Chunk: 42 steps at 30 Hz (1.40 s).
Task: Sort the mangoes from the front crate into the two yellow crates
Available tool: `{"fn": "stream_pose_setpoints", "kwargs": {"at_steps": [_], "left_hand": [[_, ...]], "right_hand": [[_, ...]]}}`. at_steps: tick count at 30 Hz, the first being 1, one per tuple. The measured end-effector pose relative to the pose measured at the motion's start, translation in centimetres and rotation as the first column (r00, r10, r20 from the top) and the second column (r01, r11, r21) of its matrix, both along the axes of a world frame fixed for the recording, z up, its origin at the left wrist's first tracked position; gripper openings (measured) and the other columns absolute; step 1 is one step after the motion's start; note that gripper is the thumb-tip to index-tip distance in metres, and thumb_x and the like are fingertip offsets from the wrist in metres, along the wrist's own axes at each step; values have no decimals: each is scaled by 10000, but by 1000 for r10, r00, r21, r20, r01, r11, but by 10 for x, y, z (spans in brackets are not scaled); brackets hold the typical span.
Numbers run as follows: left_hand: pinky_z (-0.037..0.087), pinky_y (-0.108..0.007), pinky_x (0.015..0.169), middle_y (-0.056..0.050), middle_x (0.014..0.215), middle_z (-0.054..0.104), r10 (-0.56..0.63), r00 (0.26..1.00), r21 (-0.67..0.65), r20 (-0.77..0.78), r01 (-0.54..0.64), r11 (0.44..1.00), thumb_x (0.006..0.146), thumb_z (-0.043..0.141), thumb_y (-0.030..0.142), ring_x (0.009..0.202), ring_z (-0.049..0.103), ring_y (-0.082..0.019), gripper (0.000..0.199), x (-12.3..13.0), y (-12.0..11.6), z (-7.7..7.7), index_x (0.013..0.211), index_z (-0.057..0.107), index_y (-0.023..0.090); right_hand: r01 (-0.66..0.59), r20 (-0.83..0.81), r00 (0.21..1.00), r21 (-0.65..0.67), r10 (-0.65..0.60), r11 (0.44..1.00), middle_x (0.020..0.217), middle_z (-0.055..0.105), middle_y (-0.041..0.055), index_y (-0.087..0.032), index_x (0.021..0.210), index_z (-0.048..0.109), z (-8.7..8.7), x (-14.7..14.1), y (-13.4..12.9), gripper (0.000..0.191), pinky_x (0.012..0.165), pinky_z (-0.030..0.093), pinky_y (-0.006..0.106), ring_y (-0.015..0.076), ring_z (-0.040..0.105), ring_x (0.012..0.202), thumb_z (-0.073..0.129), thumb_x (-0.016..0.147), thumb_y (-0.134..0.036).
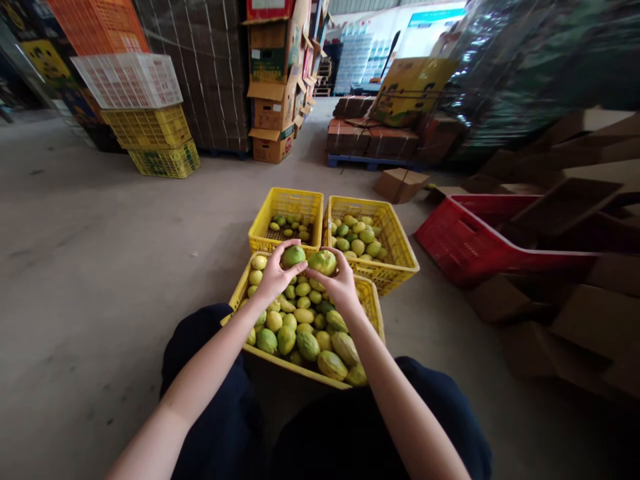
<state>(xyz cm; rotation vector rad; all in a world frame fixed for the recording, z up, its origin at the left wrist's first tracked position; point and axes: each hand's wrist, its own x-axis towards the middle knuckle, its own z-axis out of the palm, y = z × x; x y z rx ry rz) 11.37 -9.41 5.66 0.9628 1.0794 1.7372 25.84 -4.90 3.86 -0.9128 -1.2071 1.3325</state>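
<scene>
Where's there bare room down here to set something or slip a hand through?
The widest bare patch is the floor left of the near crate, reaching up to the stacked crates. A smaller one lies between the back right crate and the red crate. It's crowded inside the near crate, heaped with fruit, and around the red crate, among cardboard.

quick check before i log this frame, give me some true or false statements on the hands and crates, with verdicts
1. Each hand holds a fruit: the left hand and the right hand. True.
2. The near crate holds only a few fruits. False: it is filled with many.
3. The red crate stands left of the yellow crates. False: it is to their right.
4. The far left yellow crate holds fewer fruits than the far right one. True.
</scene>
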Motion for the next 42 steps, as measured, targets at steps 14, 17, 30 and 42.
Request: {"fn": "stream_pose_setpoints", "kwargs": {"at_steps": [14, 17, 30, 42], "left_hand": [[418, -282, 1121, -25, 1197, 708, -27, 996, -33, 87, 30, 999, 584, 865, -7, 1248, 595, -212, 491, 1, -2, 3, 1003, 754, 224], [411, -306, 1129, -36, 1202, 701, -28, 999, -7, 23, 28, 1000, 565, 871, -4, 1247, 591, -228, 525, 1, -3, 3, 1021, 748, 224], [380, -292, 1157, -39, 1163, 711, -101, 994, 21, -28, 101, 995, 547, 880, 3, 1265, 585, -221, 502, -4, -8, 10, 983, 756, 219], [382, -367, 1153, -70, 1259, 686, -67, 967, 82, -245, 89, 993, 646, 888, 207, 1261, 581, -251, 437, -7, -8, 0, 1049, 721, 241]], "right_hand": [[-2, -33, 999, -32, 1, 999, 876, 696, -31, -266, 957, 662, 6, -2, -3, 417, 827, 574, 331, 215, 661, 914, 861, 590, -278], [-2, -3, 1000, -1, 2, 1000, 933, 696, -27, -273, 975, 674, 7, -1, -3, 456, 847, 569, 332, 218, 648, 953, 868, 563, -259], [28, 78, 996, 215, -46, 976, 1091, 673, -12, -288, 1001, 721, 18, 1, -9, 543, 1091, 429, 375, 235, 585, 1123, 817, 515, -64], [27, 86, 995, 255, -50, 967, 1114, 669, -5, -290, 1022, 711, 17, 0, -11, 543, 1122, 398, 401, 248, 585, 1125, 817, 533, -80]]}}
